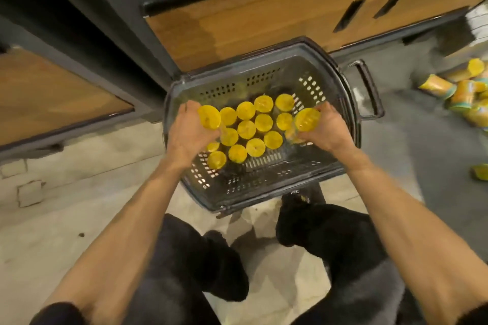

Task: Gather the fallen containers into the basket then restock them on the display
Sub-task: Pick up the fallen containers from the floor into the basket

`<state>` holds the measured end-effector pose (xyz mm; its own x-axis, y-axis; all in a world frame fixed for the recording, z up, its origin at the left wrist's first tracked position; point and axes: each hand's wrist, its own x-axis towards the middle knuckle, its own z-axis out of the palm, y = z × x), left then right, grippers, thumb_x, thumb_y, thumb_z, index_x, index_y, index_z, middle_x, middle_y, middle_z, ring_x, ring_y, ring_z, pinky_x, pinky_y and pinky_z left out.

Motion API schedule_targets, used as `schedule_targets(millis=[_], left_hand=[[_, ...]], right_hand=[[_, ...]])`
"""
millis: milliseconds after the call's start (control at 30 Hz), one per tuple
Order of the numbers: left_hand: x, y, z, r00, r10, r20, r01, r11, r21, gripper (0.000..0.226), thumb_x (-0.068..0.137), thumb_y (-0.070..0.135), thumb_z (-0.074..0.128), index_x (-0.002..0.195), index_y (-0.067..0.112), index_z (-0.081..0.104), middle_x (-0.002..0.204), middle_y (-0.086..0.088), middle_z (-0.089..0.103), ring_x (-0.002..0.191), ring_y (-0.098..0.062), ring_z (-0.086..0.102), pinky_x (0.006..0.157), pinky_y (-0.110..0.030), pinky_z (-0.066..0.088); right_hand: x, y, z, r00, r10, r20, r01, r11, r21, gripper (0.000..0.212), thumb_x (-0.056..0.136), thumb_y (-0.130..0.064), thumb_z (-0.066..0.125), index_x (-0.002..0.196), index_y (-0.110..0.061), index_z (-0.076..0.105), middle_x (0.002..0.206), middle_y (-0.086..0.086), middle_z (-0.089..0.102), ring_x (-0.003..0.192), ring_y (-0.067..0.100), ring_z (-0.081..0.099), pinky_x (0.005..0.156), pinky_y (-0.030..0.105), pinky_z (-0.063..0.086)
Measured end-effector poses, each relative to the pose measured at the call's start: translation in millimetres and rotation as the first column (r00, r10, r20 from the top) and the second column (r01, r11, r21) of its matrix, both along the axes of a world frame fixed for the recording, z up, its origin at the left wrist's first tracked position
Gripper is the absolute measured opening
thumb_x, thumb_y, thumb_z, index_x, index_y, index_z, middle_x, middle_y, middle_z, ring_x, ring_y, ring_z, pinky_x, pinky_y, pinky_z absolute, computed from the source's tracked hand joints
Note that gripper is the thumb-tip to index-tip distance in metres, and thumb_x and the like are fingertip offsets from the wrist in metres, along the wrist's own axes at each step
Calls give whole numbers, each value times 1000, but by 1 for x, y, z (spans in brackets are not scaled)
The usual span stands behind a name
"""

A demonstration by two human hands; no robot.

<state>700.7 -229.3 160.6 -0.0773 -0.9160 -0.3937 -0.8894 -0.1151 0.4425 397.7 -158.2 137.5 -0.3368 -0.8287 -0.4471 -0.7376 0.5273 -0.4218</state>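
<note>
A dark grey plastic basket [266, 192] stands on the floor in front of me, with several yellow-lidded containers [247, 129] upright inside it. My left hand [186, 132] grips one yellow-lidded container [209, 116] over the basket's left side. Over the basket's right side my right hand [326, 128] grips another container [306, 119]. More fallen containers [464, 90] lie in a heap on the floor at the far right.
A wooden cabinet front [264, 13] with dark handle slots rises just behind the basket. The basket's handle [371, 90] hangs out to the right. My dark trouser legs and shoes [224, 266] are below the basket. One more container [480, 171] lies at the right edge.
</note>
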Motion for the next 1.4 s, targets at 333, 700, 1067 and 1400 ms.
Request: schedule_targets(millis=[333,700,1067,1400], left_hand=[[9,-33,-105,991,-91,96,86,995,49,64,61,47,83,105,8,57,106,-14,65,96,-33,63,71,-37,51],[8,-37,-134,987,-79,142,90,993,-76,72,65,44,87,115,6,53,113,-17,63,103,-38,62,81,-45,51],[17,-47,-140,977,-48,206,86,981,-177,74,66,46,87,114,0,55,110,-22,64,99,-39,63,80,-47,51],[19,-45,-141,988,-27,152,54,983,-176,76,71,42,85,123,-1,50,119,-22,58,109,-40,58,88,-47,49]], right_hand=[[10,-11,-122,959,-257,-121,271,955,118,82,67,-24,87,130,0,41,128,21,56,117,37,57,89,39,49],[1,-22,-178,966,-231,-115,256,922,290,94,65,-20,85,138,2,30,133,18,50,123,33,52,93,36,49],[-2,-27,-206,952,-271,-143,305,889,342,104,67,-17,89,147,-5,25,149,17,35,137,34,39,101,42,44],[-3,-28,-215,956,-227,-187,282,888,363,100,67,-26,90,145,-7,30,147,18,38,137,36,38,106,45,40]])
